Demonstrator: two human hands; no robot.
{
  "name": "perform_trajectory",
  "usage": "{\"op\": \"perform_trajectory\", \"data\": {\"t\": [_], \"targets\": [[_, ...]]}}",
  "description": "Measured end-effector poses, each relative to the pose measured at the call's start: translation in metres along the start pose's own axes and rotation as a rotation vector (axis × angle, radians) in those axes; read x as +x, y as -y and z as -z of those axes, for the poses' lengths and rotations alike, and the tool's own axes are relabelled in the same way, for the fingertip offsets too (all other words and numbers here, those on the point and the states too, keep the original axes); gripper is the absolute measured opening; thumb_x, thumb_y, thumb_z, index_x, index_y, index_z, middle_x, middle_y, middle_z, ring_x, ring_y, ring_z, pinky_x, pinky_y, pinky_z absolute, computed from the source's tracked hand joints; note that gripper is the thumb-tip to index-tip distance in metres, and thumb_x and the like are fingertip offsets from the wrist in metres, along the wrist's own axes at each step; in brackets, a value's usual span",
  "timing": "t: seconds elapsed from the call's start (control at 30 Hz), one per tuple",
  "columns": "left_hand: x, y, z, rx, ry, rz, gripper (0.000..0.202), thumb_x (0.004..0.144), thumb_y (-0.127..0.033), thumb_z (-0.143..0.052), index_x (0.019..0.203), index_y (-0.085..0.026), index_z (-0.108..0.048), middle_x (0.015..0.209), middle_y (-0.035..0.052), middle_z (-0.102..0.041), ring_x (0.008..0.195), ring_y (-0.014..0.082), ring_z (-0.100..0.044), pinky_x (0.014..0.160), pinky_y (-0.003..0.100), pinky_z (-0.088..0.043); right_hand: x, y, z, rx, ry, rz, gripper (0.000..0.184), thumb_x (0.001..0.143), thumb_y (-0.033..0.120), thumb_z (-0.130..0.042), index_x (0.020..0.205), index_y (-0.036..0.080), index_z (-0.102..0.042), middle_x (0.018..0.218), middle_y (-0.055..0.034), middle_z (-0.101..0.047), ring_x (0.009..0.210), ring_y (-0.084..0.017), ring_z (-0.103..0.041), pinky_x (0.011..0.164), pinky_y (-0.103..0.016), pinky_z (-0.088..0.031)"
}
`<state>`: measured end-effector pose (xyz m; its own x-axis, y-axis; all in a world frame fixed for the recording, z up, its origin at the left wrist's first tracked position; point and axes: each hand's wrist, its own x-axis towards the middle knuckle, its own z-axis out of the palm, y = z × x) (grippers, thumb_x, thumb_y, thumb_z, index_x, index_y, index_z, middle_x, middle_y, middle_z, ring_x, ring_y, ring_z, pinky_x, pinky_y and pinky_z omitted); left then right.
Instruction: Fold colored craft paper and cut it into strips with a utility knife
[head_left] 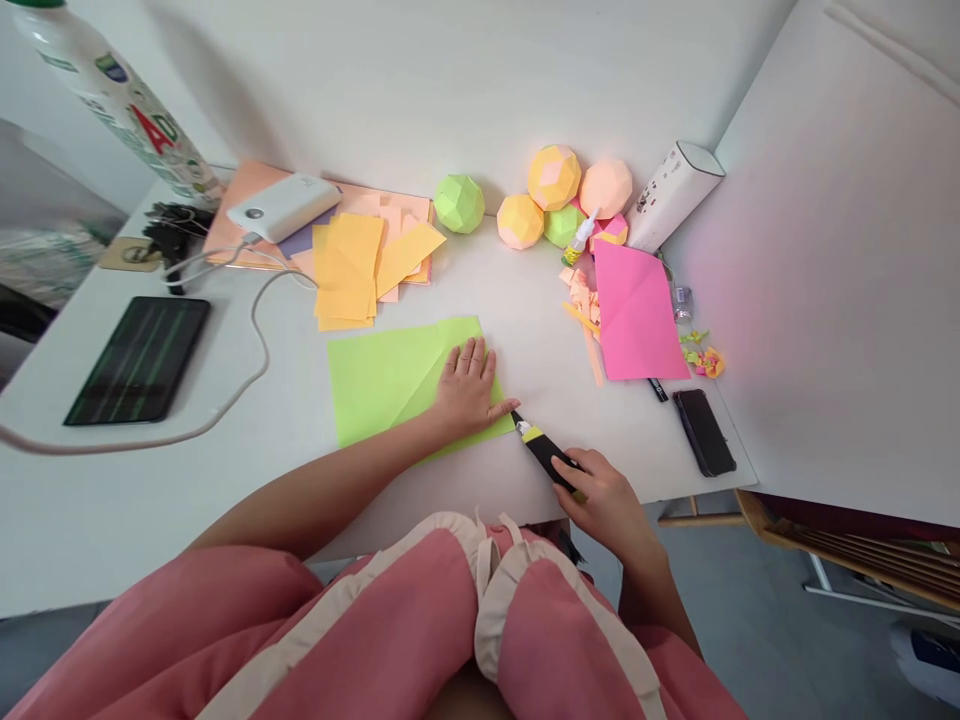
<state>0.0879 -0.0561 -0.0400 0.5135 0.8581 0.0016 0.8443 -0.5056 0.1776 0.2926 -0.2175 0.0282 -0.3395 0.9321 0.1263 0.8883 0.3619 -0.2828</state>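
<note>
Far L, a tablet (142, 360) lies on the worktop (487, 290), w/ a white power bank (285, 207) behind it & to its R. Next come orange paper pieces (349, 262) on a stack. Then, in front of me, the green sheet (375, 370): flat, near the worktop's front edge, long axis approx. L to R, a diag. crease running from its near side up to the far R. My L hand (465, 388) is pressed on its R part, palm down, fingers stretched away from me & a bit apart, thumb stuck out R past the sheet's R edge.

Just R of that, the utility knife (547, 455), blade end by my L thumb tip; can't tell if they touch. It points away from me & L, long axis diag., butt end toward me & R. My R hand (600, 490) has its fingers curled round the handle, gripping it.

Step in hand, I'd judge: bracing the paper w/ the knife poised at its R edge. Any stroke calls for firm L pressure, thumb clear of the blade & a steady wrist.

Farther R: pink sheet (641, 315), then a phone (703, 432) near the worktop's R end.
</note>
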Motion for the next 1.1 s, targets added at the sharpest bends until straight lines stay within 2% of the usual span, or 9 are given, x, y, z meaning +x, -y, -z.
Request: {"op": "perform_trajectory", "data": {"t": [0.47, 0.8, 0.9, 1.0, 1.07, 1.1], "targets": [[0.0, -0.001, 0.001, -0.007, 0.007, -0.006, 0.095, 0.088, -0.071, -0.036, 0.147, 0.003, -0.029, 0.155, 0.0273, -0.018, 0.146, 0.039, -0.013, 0.117, 0.051, -0.009, 0.021, -0.011, -0.007, -0.044, -0.002, 0.0, 0.03, 0.087, 0.016, -0.053, 0.114, 0.02, -0.067, 0.109, -0.0121, -0.067, 0.097, -0.025, -0.063, 0.072, -0.038, -0.06], [0.0, -0.002, -0.005, -0.005, -0.037, -0.01, 0.094, 0.088, -0.071, -0.034, 0.145, 0.004, -0.032, 0.155, 0.0278, -0.02, 0.145, 0.0393, -0.015, 0.116, 0.052, -0.011, 0.039, -0.014, -0.008, -0.026, 0.041, -0.039, 0.031, 0.086, 0.016, -0.054, 0.114, 0.02, -0.067, 0.11, -0.0107, -0.067, 0.099, -0.023, -0.062, 0.078, -0.037, -0.059], [0.005, 0.005, -0.001, 0.011, -0.069, -0.052, 0.086, 0.09, -0.065, -0.034, 0.141, 0.003, -0.038, 0.151, 0.0287, -0.03, 0.142, 0.0399, -0.025, 0.114, 0.052, -0.019, 0.043, -0.015, -0.009, 0.001, 0.047, -0.039, 0.031, 0.086, 0.016, -0.055, 0.115, 0.019, -0.067, 0.11, -0.0108, -0.067, 0.1, -0.023, -0.062, 0.079, -0.038, -0.059], [0.015, 0.021, 0.004, -0.01, -0.092, -0.127, 0.062, 0.093, -0.053, -0.04, 0.129, -0.004, -0.054, 0.135, 0.0247, -0.052, 0.129, 0.0367, -0.044, 0.106, 0.049, -0.035, 0.042, -0.016, -0.009, 0.008, 0.048, -0.039, 0.032, 0.086, 0.016, -0.055, 0.116, 0.02, -0.066, 0.112, -0.0108, -0.066, 0.1, -0.023, -0.062, 0.079, -0.038, -0.059], [0.021, 0.032, 0.005, -0.025, -0.108, -0.149, 0.052, 0.091, -0.05, -0.046, 0.12, -0.01, -0.06, 0.128, 0.0207, -0.057, 0.126, 0.0349, -0.047, 0.106, 0.048, -0.037, 0.04, -0.016, -0.01, 0.001, 0.042, -0.041, 0.032, 0.086, 0.016, -0.055, 0.116, 0.02, -0.066, 0.112, -0.0111, -0.066, 0.1, -0.024, -0.062, 0.08, -0.038, -0.059], [0.024, 0.037, 0.004, -0.022, -0.114, -0.14, 0.052, 0.09, -0.052, -0.048, 0.119, -0.011, -0.061, 0.132, 0.0201, -0.055, 0.131, 0.0351, -0.043, 0.109, 0.048, -0.033, 0.039, -0.016, -0.01, -0.003, 0.041, -0.04, 0.032, 0.086, 0.016, -0.055, 0.115, 0.02, -0.067, 0.113, -0.0113, -0.066, 0.1, -0.024, -0.062, 0.079, -0.038, -0.059]]}}
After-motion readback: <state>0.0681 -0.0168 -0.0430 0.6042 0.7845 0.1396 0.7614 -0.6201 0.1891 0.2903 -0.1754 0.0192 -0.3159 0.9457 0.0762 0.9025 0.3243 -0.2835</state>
